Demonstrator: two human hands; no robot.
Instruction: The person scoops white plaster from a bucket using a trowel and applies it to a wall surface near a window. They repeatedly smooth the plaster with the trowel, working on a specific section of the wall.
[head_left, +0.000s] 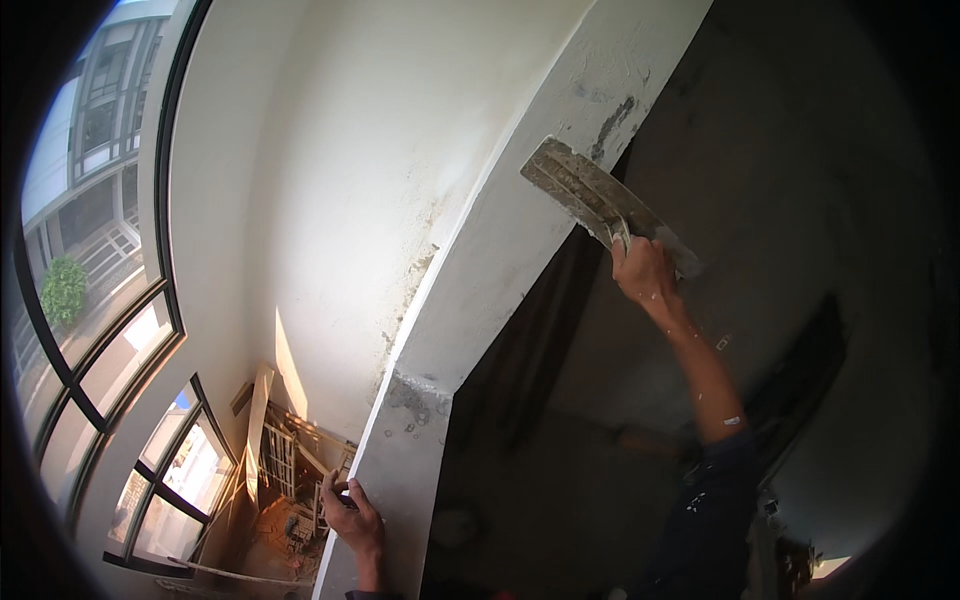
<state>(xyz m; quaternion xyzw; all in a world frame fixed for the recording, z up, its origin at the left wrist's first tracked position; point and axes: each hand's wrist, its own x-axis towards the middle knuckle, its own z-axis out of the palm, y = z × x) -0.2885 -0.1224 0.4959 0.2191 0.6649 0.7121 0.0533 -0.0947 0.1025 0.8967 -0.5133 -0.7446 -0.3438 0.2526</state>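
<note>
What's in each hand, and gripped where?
Right hand: the trowel, held by the handle on the back of its blade. Left hand: no held thing visible.

Shows at left a large window (72, 382) with dark frame, and behind its glass a green bush (64, 290) and a grey building (105, 125). Has lower a smaller window (160, 486) and, near it, leaning wooden boards (257, 432).

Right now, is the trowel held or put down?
The trowel is held: the right hand is closed on it.
</note>
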